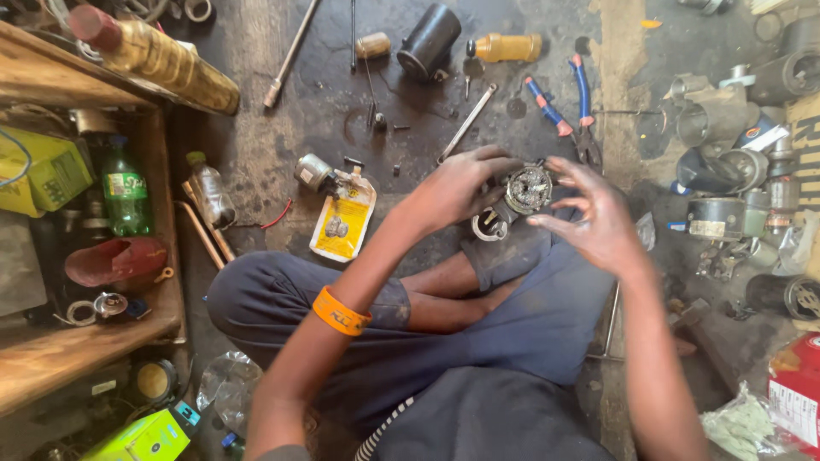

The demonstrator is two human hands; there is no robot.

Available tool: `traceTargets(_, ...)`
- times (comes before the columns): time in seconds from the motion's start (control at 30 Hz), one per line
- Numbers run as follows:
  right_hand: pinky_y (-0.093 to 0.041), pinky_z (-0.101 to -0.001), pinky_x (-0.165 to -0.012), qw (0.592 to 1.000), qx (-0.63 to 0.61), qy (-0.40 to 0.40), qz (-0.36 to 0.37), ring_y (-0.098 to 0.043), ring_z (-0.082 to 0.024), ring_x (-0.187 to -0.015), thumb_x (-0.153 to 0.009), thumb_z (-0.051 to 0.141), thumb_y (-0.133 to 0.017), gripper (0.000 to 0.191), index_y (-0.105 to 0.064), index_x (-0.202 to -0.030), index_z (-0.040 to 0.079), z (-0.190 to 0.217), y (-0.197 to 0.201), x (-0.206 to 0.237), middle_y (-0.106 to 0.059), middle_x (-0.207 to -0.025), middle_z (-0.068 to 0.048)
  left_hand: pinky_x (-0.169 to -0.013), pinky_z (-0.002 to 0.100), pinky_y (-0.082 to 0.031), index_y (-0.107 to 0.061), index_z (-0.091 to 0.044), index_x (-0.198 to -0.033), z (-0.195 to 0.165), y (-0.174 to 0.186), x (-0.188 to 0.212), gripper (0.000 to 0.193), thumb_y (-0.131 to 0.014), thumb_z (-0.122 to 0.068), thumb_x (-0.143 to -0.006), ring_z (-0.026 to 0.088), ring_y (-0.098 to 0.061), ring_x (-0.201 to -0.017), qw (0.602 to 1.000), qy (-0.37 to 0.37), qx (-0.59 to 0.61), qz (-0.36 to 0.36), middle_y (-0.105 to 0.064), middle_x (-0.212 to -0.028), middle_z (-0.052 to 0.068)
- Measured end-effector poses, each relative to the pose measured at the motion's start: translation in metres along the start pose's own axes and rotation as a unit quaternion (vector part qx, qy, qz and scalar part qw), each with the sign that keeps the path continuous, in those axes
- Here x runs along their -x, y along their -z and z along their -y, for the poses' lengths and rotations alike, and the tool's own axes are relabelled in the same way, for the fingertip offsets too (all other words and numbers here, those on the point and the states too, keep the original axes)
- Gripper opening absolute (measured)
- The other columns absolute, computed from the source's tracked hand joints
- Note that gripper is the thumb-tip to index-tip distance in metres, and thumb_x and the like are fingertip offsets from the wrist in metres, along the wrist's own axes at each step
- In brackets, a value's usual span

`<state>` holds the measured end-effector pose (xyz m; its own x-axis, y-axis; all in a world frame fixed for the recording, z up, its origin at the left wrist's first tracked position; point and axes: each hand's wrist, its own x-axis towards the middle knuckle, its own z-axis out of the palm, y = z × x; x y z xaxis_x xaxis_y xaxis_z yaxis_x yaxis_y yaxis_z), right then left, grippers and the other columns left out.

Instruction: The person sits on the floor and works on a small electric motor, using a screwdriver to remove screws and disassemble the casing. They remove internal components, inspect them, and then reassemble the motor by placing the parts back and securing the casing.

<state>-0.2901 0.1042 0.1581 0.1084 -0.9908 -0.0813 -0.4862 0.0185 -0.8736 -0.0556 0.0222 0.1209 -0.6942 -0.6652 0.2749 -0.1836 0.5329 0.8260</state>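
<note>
Your left hand (457,189) is wrapped around a grimy round metal part (523,191) that sits over your knee, above the dark floor (342,102). Its round, dirty face looks up at you. Your right hand (598,218) is open, fingers spread, just beside it. Your left fingers hide the part's left side, so you can't tell its full shape.

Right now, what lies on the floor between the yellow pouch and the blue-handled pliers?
In the head view, between the yellow pouch and the blue-handled pliers lie a slim metal rod, a few small screws, and the left hand on a grimy motor part.
</note>
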Motion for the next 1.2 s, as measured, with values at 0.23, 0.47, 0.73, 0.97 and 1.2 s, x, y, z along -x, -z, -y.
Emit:
traceTargets(0.23,-0.059,-0.0313,-0.096,0.997,-0.065,0.001,-0.050,-0.062,-0.017,-0.121,-0.079,-0.006,-0.080,0.071,-0.054,-0.145,-0.005,-0.028,-0.021,0.005,-0.055,-0.145,-0.015,-0.089,0.039,-0.060,-0.071,-0.001,-0.120,0.016,-0.007,-0.005,0.039,-0.078,-0.008,-0.083,0.033,-0.071,-0.107,0.999,-0.002,0.033,-0.030,-0.070,-0.122,0.015)
traceTargets(0.47,-0.058,-0.0307,-0.095,0.998,-0.040,-0.023,-0.042,-0.063,-0.018,-0.117,-0.078,-0.006,-0.081,0.070,-0.055,-0.143,-0.006,-0.024,-0.014,-0.005,-0.057,-0.142,-0.014,-0.082,0.036,-0.061,-0.073,-0.002,-0.119,0.024,-0.007,-0.010,0.038,-0.079,-0.008,-0.081,0.030,-0.074,-0.098,0.997,0.045,0.064,-0.011,-0.072,-0.121,0.015)
traceTargets(0.73,-0.056,-0.0313,-0.097,0.998,-0.018,-0.044,-0.049,-0.062,-0.018,-0.121,-0.078,-0.006,-0.080,0.070,-0.056,-0.144,-0.003,-0.034,-0.018,-0.020,-0.057,-0.142,-0.013,-0.089,0.038,-0.061,-0.073,-0.006,-0.121,0.045,-0.005,-0.017,0.039,-0.081,-0.008,-0.082,0.032,-0.073,-0.107,0.998,0.020,0.063,-0.021,-0.073,-0.121,0.014)
traceTargets(0.97,-0.057,-0.0315,-0.095,0.995,0.022,-0.082,-0.046,-0.064,-0.019,-0.116,-0.073,-0.006,-0.083,0.074,-0.057,-0.142,-0.004,-0.043,-0.021,-0.026,-0.058,-0.140,-0.013,-0.088,0.037,-0.062,-0.073,-0.007,-0.124,0.058,-0.010,-0.013,0.045,-0.081,-0.007,-0.080,0.032,-0.072,-0.112,0.993,0.067,0.098,0.007,-0.071,-0.126,0.013)
traceTargets(1.2,-0.058,-0.0336,-0.102,0.996,-0.007,-0.079,-0.050,-0.064,-0.024,-0.124,-0.072,-0.008,-0.083,0.076,-0.055,-0.142,-0.005,-0.053,-0.022,-0.027,-0.055,-0.143,-0.017,-0.087,0.036,-0.062,-0.073,-0.008,-0.123,0.062,-0.014,-0.015,0.041,-0.082,-0.008,-0.083,0.030,-0.073,-0.109,0.991,0.091,0.095,0.023,-0.072,-0.127,0.011)
